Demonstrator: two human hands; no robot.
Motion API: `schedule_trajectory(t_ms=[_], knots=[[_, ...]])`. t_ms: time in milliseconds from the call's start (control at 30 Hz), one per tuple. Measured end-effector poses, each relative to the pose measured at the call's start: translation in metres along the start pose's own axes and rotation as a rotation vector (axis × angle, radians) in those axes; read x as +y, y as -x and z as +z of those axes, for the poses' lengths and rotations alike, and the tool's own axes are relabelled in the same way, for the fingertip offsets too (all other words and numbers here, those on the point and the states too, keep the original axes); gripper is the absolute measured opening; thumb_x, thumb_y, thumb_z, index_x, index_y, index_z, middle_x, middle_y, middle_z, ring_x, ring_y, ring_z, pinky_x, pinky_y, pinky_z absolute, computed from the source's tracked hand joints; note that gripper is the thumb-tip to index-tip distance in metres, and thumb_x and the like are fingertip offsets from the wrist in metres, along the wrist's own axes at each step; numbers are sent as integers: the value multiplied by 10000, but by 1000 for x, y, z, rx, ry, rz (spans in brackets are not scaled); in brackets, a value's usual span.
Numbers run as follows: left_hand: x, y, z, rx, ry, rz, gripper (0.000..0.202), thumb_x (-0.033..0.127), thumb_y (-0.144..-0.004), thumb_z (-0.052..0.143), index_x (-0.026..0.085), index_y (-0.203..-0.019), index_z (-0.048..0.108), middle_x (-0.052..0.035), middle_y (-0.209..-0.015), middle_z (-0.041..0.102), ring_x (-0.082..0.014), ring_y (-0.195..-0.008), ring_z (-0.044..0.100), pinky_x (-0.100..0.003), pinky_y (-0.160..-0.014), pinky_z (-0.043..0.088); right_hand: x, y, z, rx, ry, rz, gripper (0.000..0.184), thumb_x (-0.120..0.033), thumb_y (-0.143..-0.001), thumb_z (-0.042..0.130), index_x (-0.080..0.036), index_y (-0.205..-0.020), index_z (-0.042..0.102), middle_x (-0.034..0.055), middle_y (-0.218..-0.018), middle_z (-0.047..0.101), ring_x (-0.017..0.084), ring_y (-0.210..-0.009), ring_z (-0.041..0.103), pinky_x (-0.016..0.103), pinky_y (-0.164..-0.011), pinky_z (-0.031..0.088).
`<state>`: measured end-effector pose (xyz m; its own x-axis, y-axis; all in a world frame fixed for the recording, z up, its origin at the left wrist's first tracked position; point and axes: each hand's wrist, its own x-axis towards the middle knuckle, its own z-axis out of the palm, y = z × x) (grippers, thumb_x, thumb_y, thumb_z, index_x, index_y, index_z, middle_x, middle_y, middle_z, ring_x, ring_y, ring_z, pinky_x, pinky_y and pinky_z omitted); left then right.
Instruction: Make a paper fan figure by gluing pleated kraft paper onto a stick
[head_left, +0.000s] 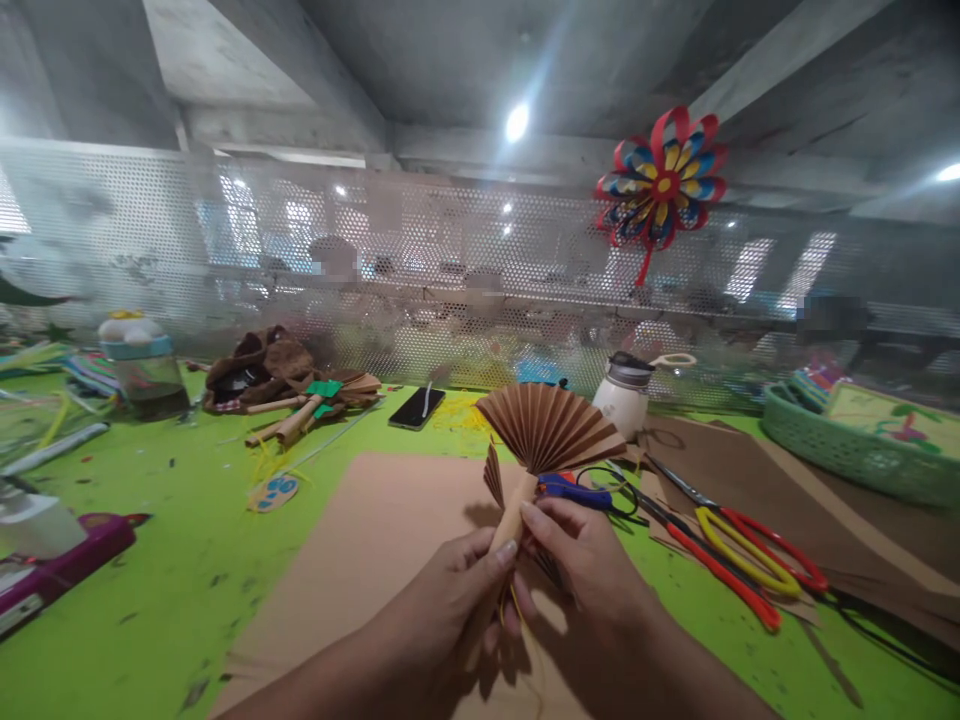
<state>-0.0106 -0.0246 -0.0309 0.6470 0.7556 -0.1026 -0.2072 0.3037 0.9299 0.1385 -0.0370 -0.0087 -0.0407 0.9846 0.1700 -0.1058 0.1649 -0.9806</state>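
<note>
A: Starting far left, one purple power strip point(94, 562) lies on the green table point(180, 590), with one white adapter point(41, 527) on it. Behind, one jar with a light blue lid point(152, 385).

B: Then one brown bag point(259, 365), crumpled, and right up against it a bundle of paper rolls point(300, 418) with green tape. How many rolls?

A: They overlap, I can't give a sure count! In front, one disc with blue spots point(274, 493); further right, one dark phone point(416, 408), lying flat.

B: Now the middle: one big brown paper sheet point(352, 560), and over it, two hands at work!

A: The left hand point(466, 578) is closed around one paper tube point(512, 515), tilted, thumb along it. One small pleated piece point(493, 475) sits beside the tube.

B: And one large pleated fan point(551, 428) spreads wide at the tube's top end! The right hand point(583, 545) grips the same tube, thumb pressed near the fan's base. Yellow string point(537, 655) dangles underneath.

A: Just beyond, one blue-handled tool point(577, 491), then one white jar point(624, 400).

B: Above, one paper flower point(664, 185); below, one pair of scissors point(750, 552), red and yellow loops. Far right, one green basket point(847, 462).
</note>
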Motion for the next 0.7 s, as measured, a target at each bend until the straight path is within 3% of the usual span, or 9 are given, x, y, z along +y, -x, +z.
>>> schedule_trajectory(t_ms=[233,367,567,700], knots=[[20,-1,-7,134,-47,28,301,434,-831,580,137,-876,572,-25,-655,613,-57,-393,470,-159,-373,333,-6,-2,-9,61,161,-62,333,-459,-815,592,-137,-779,669,2,-648,563,139,-609,496,259,-578,392],[33,-1,-10,203,-139,80,335,462,-843,555,139,-934,561,-27,-728,629,-51,-450,482,-153,-426,366,-7,-9,-20,143,360,-185,295,-413,-815,589,-138,-751,673,18,-670,590,163,-659,518,273,-614,406],[57,-1,9,273,-153,109,324,439,-825,587,127,-911,609,-20,-749,602,-65,-539,497,-145,-451,386,-3,-20,-34,176,464,-250,269,-363,-808,569,-134,-707,670,50,-710,618,186,-691,540,286,-633,430],[59,-4,19,294,-32,149,255,359,-847,575,128,-947,615,-18,-717,591,-74,-536,500,-151,-438,387,-1,-23,-37,142,545,-265,246,-338,-797,553,-141,-703,667,45,-691,628,186,-663,558,280,-614,429]])
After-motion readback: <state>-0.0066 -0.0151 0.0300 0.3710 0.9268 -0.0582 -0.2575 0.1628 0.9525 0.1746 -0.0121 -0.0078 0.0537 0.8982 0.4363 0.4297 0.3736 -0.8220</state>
